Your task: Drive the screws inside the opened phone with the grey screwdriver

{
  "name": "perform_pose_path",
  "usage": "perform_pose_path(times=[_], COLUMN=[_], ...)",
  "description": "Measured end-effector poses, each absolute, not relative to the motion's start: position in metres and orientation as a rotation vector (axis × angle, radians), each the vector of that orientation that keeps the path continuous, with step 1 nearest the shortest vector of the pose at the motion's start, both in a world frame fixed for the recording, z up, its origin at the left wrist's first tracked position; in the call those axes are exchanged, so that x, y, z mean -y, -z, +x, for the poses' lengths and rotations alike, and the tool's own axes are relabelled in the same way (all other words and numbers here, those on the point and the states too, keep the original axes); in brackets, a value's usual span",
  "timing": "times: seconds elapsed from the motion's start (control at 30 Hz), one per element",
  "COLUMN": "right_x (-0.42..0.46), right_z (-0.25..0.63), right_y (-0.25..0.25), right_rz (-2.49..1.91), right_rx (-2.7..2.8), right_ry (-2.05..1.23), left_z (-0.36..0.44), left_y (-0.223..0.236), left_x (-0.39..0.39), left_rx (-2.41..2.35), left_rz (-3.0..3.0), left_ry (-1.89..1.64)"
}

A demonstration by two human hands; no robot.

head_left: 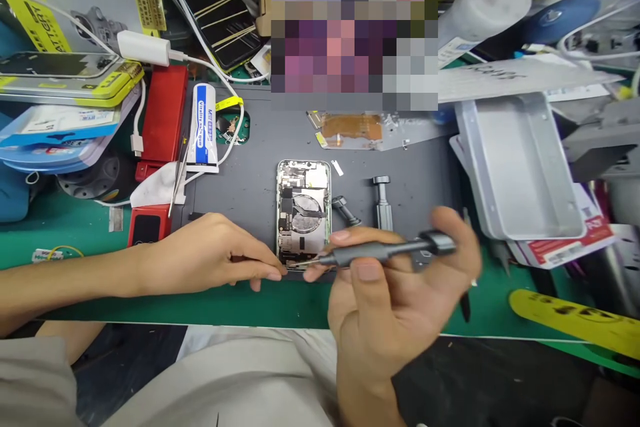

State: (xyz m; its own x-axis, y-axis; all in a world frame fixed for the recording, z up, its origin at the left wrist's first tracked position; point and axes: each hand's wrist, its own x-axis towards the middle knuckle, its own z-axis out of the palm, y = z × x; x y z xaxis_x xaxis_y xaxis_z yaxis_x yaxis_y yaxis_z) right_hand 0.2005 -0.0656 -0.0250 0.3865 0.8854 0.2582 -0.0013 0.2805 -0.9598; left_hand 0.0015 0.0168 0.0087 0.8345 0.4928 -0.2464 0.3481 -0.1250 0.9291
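Observation:
An opened phone [303,203] lies face down on the dark grey mat [250,173], its inner boards and round coil showing. My right hand [400,300] is closed around a grey screwdriver [385,252], whose tip points left at the phone's lower edge. My left hand [210,260] rests on the mat at the phone's lower left corner. Its fingers are pinched together on something thin that I cannot make out. Two more grey screwdrivers [383,203] lie on the mat just right of the phone.
A white and blue glue tube [204,123], tweezers [177,180] and a red box [165,117] lie at the left. A grey metal tray [520,167] sits at the right. Cables, packaging and a white charger [143,48] crowd the back. A yellow strip [575,320] lies front right.

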Motion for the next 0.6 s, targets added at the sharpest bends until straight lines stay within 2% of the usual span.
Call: perform_pose_path(times=[0.1, 0.6], right_x=[0.07, 0.072], right_z=[0.194, 0.192], right_y=[0.028, 0.037], right_rz=[-1.101, -1.115], right_rx=[0.932, 1.002], right_ry=[-0.872, -0.837], left_z=[0.001, 0.0], left_y=[-0.007, -0.005], left_x=[-0.015, -0.011], left_rx=[-0.668, -0.67], left_rz=[1.801, 1.93], left_ry=[-0.177, -0.245])
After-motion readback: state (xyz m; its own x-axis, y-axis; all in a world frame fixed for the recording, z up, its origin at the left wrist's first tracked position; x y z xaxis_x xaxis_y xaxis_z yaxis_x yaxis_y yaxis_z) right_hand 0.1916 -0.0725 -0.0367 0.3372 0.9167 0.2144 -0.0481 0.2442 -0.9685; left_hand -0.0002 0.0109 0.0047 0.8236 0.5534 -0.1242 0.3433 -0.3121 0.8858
